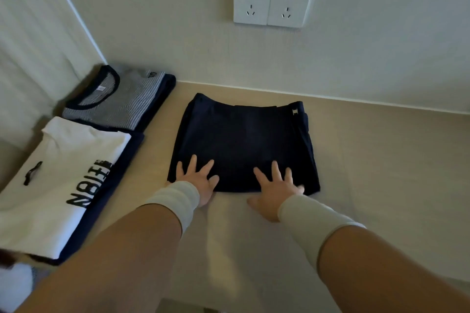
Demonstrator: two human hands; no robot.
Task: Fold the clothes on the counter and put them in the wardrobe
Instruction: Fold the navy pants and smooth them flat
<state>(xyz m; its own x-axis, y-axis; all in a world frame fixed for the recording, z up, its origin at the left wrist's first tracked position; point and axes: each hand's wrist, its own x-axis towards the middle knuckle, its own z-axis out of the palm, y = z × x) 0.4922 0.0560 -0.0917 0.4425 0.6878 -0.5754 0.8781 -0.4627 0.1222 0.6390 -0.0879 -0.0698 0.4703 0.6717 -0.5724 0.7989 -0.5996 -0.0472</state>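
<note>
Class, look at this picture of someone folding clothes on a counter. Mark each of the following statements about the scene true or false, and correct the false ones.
1. Both hands, left hand and right hand, lie flat on the near edge of the folded navy garment. True.
2. The white printed T-shirt lies to the right of the navy garment. False: it lies to its left.
3. A striped grey shirt lies folded behind the white T-shirt. True.
4. Something is plugged into the wall sockets. False: both are free.
5. The navy garment hangs over the counter edge. False: it lies wholly on it.
</note>
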